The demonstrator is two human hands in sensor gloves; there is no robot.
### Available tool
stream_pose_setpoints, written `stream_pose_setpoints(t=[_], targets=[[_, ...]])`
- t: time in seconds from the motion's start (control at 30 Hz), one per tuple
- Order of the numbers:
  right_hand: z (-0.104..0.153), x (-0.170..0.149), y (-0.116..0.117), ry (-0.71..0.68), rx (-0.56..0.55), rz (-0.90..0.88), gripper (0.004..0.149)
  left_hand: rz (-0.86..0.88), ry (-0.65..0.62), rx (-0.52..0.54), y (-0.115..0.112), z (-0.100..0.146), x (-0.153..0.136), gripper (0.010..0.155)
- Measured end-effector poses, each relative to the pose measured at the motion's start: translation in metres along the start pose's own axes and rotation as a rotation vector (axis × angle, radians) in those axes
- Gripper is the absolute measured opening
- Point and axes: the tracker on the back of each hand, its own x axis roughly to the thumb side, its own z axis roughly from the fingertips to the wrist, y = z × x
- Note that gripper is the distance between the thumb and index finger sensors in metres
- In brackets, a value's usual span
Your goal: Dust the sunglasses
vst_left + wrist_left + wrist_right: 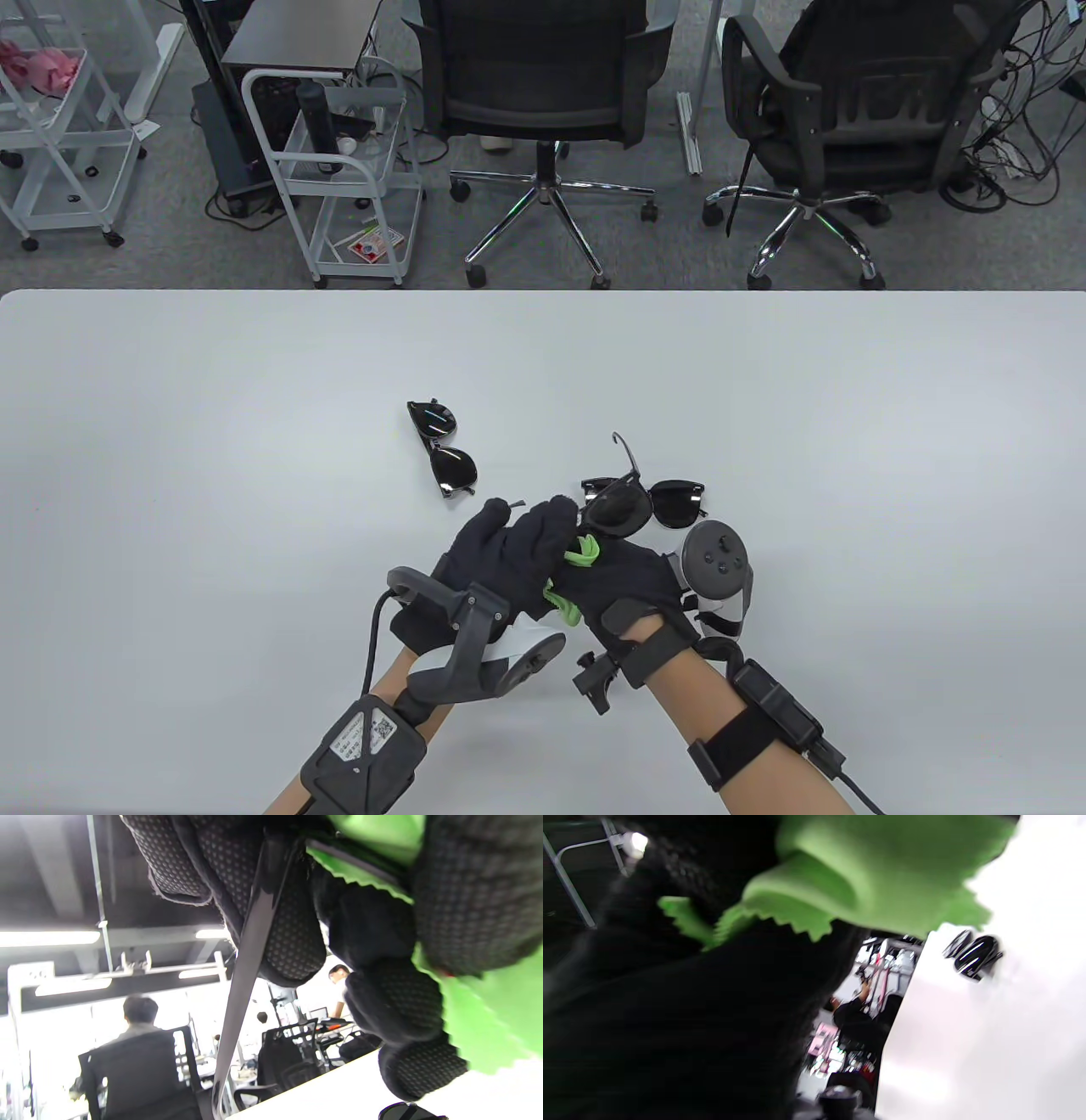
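Note:
A black pair of sunglasses (653, 503) is held just above the white table (170, 467), near its middle front. My left hand (509, 543) grips it by one temple arm (246, 963), which runs between my curled fingers (292, 942). My right hand (632, 581) sits close against the left one and holds a crumpled green cloth (582, 552) at the near lens. Seen from the wrists, the green cloth (492, 1014) (874, 874) has a zigzag edge. A second, folded black pair (443, 448) (972, 954) lies on the table to the left, untouched.
Beyond the table's far edge stand two black office chairs (543, 93) and white wire carts (339, 170) on grey carpet. People sit at desks in the background of the wrist views.

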Motion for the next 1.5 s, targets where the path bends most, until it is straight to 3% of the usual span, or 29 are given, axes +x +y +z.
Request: stream_pose_setpoints(t=[0.07, 0.1, 0.2, 0.27, 0.47, 0.67, 0.77, 0.83, 0.9, 1.0, 1.03, 1.13, 1.2, 1.3, 1.5], targets=[[-0.003, 0.0, 0.003, -0.023, 0.169, -0.114, 0.057, 0.022, 0.055, -0.034, -0.001, -0.001, -0.009, 0.099], [-0.002, 0.001, 0.003, -0.013, 0.187, -0.146, 0.057, 0.062, 0.056, -0.038, 0.0, 0.0, -0.012, 0.099], [0.001, 0.004, 0.003, -0.006, -0.04, 0.015, 0.042, 0.019, 0.022, -0.008, 0.002, 0.001, -0.002, 0.098], [0.002, 0.006, 0.003, -0.003, -0.098, 0.0, 0.04, -0.026, 0.0, 0.02, 0.004, 0.001, -0.001, 0.098], [0.005, 0.005, -0.001, -0.012, -0.122, 0.006, 0.041, 0.042, 0.021, -0.013, 0.002, -0.001, -0.002, 0.1], [0.002, -0.001, 0.002, 0.014, 0.069, -0.131, 0.044, -0.009, 0.008, 0.006, 0.003, 0.001, -0.001, 0.099], [0.002, 0.004, 0.001, 0.014, -0.069, 0.043, 0.04, -0.036, 0.001, -0.007, -0.001, 0.0, 0.002, 0.1], [0.003, 0.005, 0.001, 0.022, -0.13, 0.057, 0.039, 0.01, 0.014, -0.03, -0.003, -0.002, 0.001, 0.098], [0.002, 0.005, 0.001, 0.023, -0.097, 0.039, 0.041, 0.041, 0.037, -0.063, -0.006, -0.003, -0.002, 0.096], [-0.002, 0.008, 0.001, 0.01, 0.076, 0.015, 0.053, 0.122, 0.099, -0.142, -0.016, -0.002, -0.018, 0.095], [-0.001, 0.01, -0.001, 0.002, 0.079, 0.025, 0.053, 0.133, 0.101, -0.158, -0.019, -0.001, -0.022, 0.095], [0.002, 0.024, -0.013, -0.053, -0.068, 0.244, 0.045, 0.121, 0.142, -0.184, -0.025, 0.003, -0.034, 0.094], [0.001, 0.038, -0.023, -0.136, -0.065, 0.371, 0.044, 0.121, 0.165, -0.206, -0.031, 0.004, -0.045, 0.093], [0.005, 0.057, -0.035, -0.226, -0.088, 0.417, 0.044, 0.198, 0.183, -0.279, -0.043, 0.007, -0.058, 0.092], [0.019, 0.094, -0.065, -0.418, -0.348, 0.578, 0.044, 0.336, 0.115, -0.413, -0.06, 0.01, -0.067, 0.091]])
